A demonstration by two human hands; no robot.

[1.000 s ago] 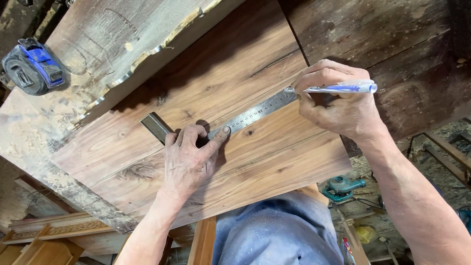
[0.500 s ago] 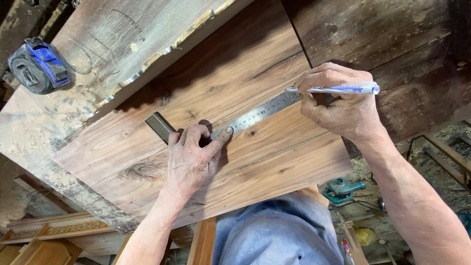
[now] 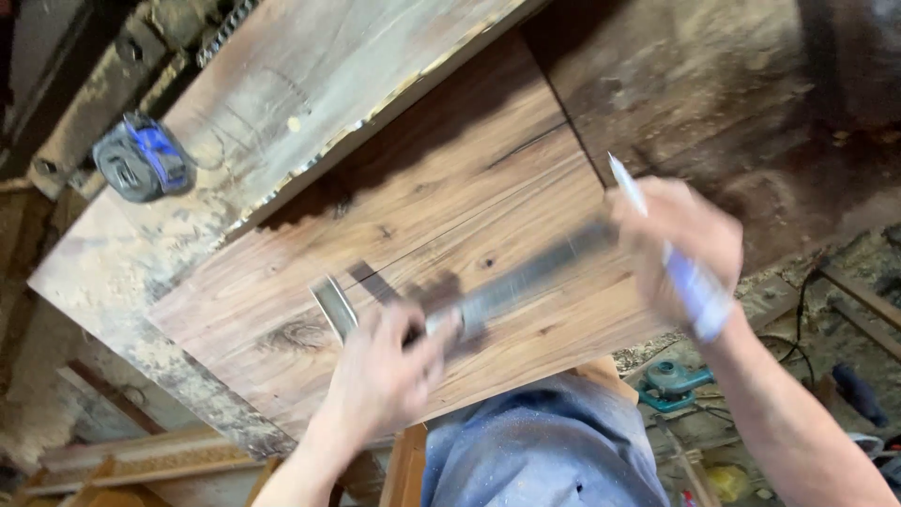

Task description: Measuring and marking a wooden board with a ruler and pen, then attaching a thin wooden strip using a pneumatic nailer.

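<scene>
A blue-and-grey tape measure (image 3: pixel 141 158) sits on a dusty pale plank (image 3: pixel 282 103) that overlaps the far edge of a dark wooden board (image 3: pixel 441 216) on the surface; a teal power tool (image 3: pixel 671 383) lies on the floor below. The blurred left hand (image 3: pixel 385 376) presses, fingers curled, on a metal square (image 3: pixel 469 305) lying across the board. The right hand (image 3: pixel 680 244), lifted just off the blade's far end, grips a blue-and-white pen (image 3: pixel 671 253).
</scene>
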